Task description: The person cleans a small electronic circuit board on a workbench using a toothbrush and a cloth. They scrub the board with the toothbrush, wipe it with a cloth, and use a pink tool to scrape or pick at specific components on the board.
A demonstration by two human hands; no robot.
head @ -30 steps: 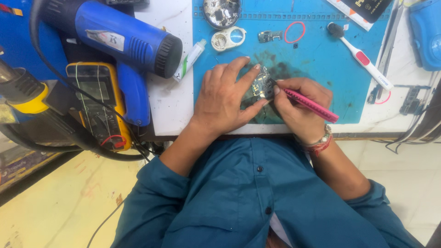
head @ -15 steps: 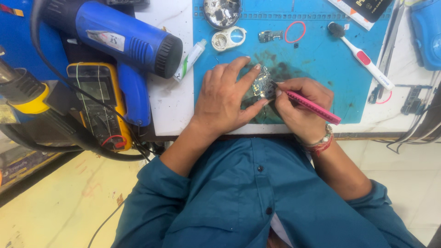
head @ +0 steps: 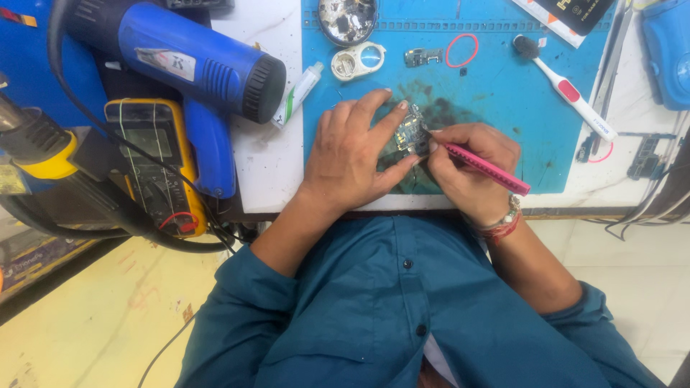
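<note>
My left hand [head: 352, 158] pinches a small circuit board [head: 408, 136] between thumb and fingers, just above the blue work mat [head: 496, 93]. My right hand [head: 471, 169] grips a pink pen-shaped tool [head: 483, 167] whose tip touches the board's right edge. Both hands rest near the mat's front edge, close to my teal shirt. Most of the board is covered by my fingers.
A blue heat gun [head: 194, 72] and a yellow multimeter [head: 151, 162] lie to the left. On the mat sit a round dish of small parts [head: 348, 18], a white ring-shaped piece [head: 357, 61], a small tube [head: 298, 93], a red rubber band [head: 462, 50] and a white-and-red brush [head: 568, 93].
The hands stay on the board; the pink tool's tip has shifted only slightly along the board's edge.
</note>
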